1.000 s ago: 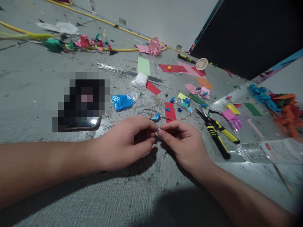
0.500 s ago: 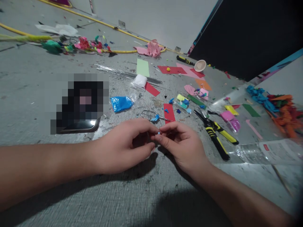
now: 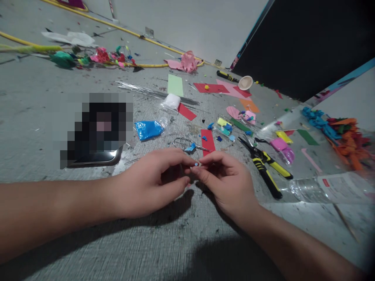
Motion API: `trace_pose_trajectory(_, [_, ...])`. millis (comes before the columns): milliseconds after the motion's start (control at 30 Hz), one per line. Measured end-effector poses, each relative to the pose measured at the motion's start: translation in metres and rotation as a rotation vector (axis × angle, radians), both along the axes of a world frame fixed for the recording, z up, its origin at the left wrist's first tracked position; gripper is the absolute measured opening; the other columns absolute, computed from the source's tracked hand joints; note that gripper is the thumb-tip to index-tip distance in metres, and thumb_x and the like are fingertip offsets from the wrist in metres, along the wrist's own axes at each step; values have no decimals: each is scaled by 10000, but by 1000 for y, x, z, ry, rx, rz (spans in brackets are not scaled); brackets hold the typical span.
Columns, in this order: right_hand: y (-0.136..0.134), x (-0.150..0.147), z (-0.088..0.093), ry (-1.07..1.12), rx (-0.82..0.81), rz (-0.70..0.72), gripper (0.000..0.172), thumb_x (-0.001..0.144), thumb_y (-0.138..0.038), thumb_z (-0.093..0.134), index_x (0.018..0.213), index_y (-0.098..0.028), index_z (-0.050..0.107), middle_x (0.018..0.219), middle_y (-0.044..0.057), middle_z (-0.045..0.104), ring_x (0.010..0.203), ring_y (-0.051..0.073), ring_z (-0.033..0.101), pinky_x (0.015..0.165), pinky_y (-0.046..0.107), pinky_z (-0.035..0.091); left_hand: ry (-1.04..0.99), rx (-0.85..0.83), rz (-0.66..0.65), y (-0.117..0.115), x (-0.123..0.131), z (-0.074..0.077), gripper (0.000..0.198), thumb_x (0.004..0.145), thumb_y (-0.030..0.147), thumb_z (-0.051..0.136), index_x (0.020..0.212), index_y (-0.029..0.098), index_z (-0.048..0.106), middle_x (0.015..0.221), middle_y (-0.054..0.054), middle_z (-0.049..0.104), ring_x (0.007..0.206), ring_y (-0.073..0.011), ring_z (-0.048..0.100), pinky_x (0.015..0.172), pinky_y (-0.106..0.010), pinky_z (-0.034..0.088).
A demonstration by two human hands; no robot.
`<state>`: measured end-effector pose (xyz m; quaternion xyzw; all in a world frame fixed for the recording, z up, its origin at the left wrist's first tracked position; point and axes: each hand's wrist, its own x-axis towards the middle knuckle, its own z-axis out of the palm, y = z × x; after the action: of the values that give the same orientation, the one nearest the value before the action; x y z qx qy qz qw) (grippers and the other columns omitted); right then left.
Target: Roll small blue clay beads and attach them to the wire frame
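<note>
A tiny light-blue bead-like piece (image 3: 196, 164) sits at the meeting fingertips of both hands, low over the grey floor. My right hand (image 3: 231, 179) pinches it between thumb and forefinger. From the other side my left hand (image 3: 158, 179) reaches in, its forefinger tip at the piece and its thumb lower; the fingers are curled, and what they grip is hidden. Just beyond the hands lie a looped wire with a blue scrap (image 3: 191, 147) and a red paper strip (image 3: 208, 141). Yellow-and-black pliers (image 3: 265, 168) rest right of my right hand, jaws apart.
A phone-like device (image 3: 96, 134), partly blurred out, lies left. Farther off are a blue clay packet (image 3: 148, 129), a white packet (image 3: 171, 102), a bundle of wires (image 3: 146, 89) and a small cup (image 3: 245, 82). A clear plastic bottle (image 3: 336, 187) lies at right.
The view has shifted slightly, so the scene sits a little further left. Both hands keep nearly the same pose, and the light-blue piece stays at the fingertips.
</note>
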<state>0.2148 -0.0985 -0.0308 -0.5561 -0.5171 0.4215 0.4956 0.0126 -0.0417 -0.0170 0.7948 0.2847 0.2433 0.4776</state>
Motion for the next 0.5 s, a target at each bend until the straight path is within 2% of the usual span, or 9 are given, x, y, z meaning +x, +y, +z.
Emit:
trace_pose_trajectory(200, [0, 1, 3, -161, 86, -1, 83, 890, -255, 813, 827, -225, 768, 774, -3, 740, 704, 145, 674, 648, 286, 546, -39, -38, 21, 1, -1, -6, 143, 951, 232, 649, 1053, 186, 739, 889, -29, 715, 721, -164, 658, 639, -295, 519])
trace_pose_trajectory(367, [-1, 2, 6, -206, 108, 22, 68, 922, -246, 769, 859, -222, 777, 804, 6, 758, 717, 149, 690, 655, 285, 562, -23, -37, 36, 1, 0, -8, 159, 942, 262, 652, 1049, 194, 748, 902, -45, 734, 733, -179, 667, 639, -311, 530])
trace_pose_trajectory(500, [-1, 3, 6, -240, 139, 48, 68, 911, -236, 765, 844, -223, 772, 770, 1, 741, 671, 147, 672, 617, 282, 551, -5, -64, 125, 0, 0, -5, 199, 941, 294, 639, 1078, 196, 746, 886, -56, 747, 768, -203, 680, 676, -343, 555])
